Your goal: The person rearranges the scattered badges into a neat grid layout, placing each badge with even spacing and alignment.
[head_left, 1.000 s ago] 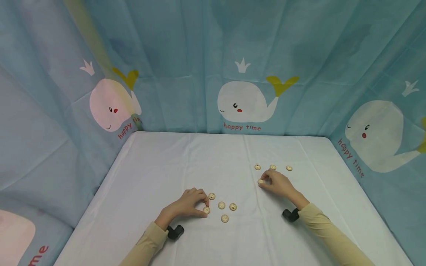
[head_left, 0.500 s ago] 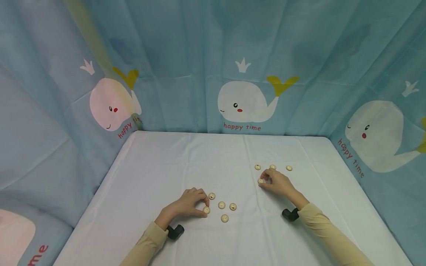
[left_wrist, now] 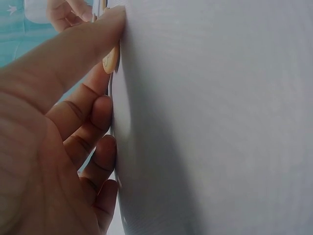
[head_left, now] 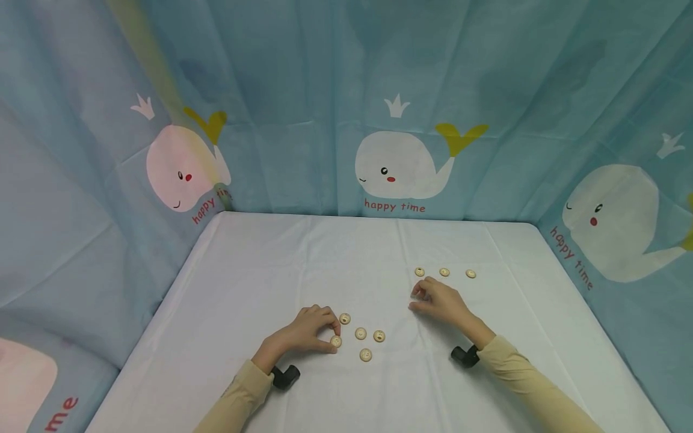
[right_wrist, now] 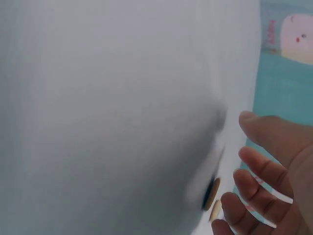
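A round wooden button [head_left: 335, 341] lies between the thumb and forefinger of my left hand [head_left: 308, 331], which pinches it at the cloth. In the left wrist view, the thumb covers much of that button [left_wrist: 109, 62]. My right hand [head_left: 441, 302] hovers over the cloth, its thumb and forefinger apart with nothing between them. Beyond it sits a row of a left button [head_left: 419, 272], a middle button [head_left: 444, 272] and a right button [head_left: 471, 273]. Below the fingers in the right wrist view are two buttons, the nearer button [right_wrist: 212, 194] among them; a further one under the hand is hidden from the head view.
Several loose buttons lie right of the left hand, including an upper button [head_left: 344, 319], a middle button [head_left: 360, 333] and a lower button [head_left: 366, 355]. A white cloth [head_left: 260, 258] covers the table. Blue whale-print curtains [head_left: 281, 162] enclose its back and sides.
My right hand has let go of its button and shifted slightly left, uncovering the middle button of the far row. The left hand keeps still.
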`<state>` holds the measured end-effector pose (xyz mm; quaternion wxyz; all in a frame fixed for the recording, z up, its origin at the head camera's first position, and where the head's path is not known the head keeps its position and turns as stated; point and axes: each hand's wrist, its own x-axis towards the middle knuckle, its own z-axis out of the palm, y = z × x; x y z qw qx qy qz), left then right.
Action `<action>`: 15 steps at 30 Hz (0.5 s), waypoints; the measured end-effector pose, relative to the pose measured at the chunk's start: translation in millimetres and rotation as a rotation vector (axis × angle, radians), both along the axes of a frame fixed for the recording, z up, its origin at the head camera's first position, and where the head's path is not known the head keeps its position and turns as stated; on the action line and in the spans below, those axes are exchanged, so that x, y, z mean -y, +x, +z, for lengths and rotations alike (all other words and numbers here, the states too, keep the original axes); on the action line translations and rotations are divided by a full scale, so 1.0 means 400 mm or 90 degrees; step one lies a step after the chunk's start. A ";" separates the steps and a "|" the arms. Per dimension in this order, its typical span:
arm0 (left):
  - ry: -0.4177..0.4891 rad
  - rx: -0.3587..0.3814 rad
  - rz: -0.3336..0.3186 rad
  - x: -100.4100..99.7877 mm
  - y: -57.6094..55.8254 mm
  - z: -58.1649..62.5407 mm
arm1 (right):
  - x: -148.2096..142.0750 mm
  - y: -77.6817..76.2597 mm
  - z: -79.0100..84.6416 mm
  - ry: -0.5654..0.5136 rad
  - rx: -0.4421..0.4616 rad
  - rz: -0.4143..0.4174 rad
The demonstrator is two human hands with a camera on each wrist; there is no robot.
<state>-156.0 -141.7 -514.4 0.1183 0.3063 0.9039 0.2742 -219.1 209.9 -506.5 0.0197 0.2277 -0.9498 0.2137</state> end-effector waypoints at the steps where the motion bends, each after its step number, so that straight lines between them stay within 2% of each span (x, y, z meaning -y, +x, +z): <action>1: 0.000 -0.001 0.000 0.000 0.000 -0.001 | 0.006 0.002 0.001 0.004 -0.001 0.009; 9: 0.004 -0.001 -0.002 0.000 0.003 0.001 | 0.057 0.030 0.004 0.002 -0.002 0.134; 15: 0.005 -0.008 0.000 -0.001 0.004 0.003 | 0.091 0.053 0.004 -0.014 0.006 0.178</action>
